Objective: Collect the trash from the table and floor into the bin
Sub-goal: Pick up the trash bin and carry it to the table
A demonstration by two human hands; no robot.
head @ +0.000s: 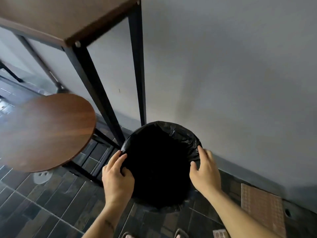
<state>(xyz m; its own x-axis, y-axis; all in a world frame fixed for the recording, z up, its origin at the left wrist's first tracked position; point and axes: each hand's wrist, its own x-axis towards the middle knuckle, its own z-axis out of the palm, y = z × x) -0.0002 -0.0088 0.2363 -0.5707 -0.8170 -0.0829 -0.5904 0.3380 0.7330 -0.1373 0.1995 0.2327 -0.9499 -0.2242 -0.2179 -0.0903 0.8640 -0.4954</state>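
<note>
The left hand grips the left rim of the black-lined bin, fingers curled round it. The right hand holds the bin's right rim, fingers slightly spread.

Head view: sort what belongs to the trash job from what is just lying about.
Job: bin, gripped at its rim by the left hand and right hand; white disc, possibly trash.
Lying about: round stool; table; tan tiles.

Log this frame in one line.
left hand: grips bin rim | right hand: grips rim opposite | bin: black-lined, upright | contents: too dark to tell
</note>
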